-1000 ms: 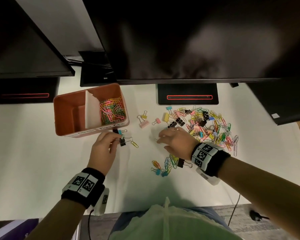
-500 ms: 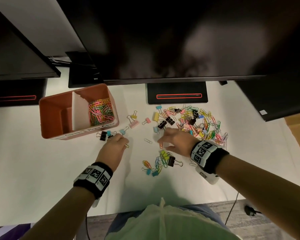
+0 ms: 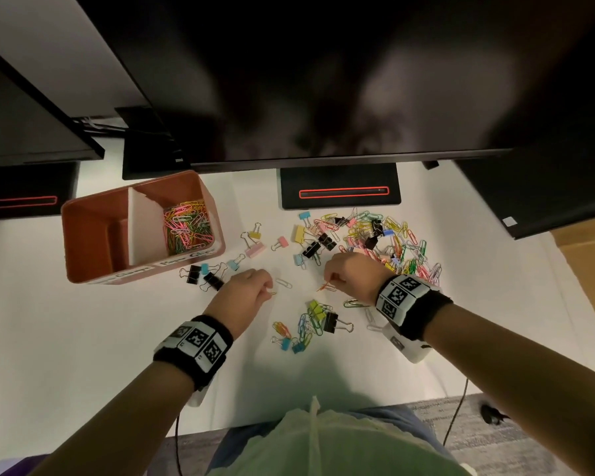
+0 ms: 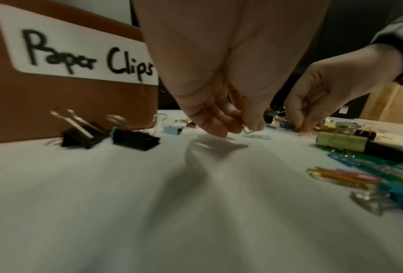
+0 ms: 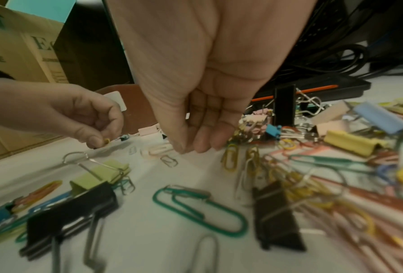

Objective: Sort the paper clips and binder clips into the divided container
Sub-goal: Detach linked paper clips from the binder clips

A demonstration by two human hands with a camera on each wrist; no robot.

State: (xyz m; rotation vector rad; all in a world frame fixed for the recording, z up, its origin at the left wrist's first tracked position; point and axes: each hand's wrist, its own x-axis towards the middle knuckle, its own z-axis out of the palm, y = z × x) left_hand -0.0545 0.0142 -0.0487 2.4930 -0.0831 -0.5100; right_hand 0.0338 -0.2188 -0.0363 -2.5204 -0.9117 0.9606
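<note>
Step in hand: paper-clip pickup. Left hand pinching yellow clip; right hand pinching orange clip. Next, probably: carry to container, paper-clip side.

Matt white table (smooth), glossy coated-wire paper clips.

The divided container stands toward the surface's far left, paper clips in its right compartment. A mixed heap of clips lies right of it, below the monitor stand at the far edge. Binder clips lie just before the container; a smaller cluster lies nearer the front edge
</note>
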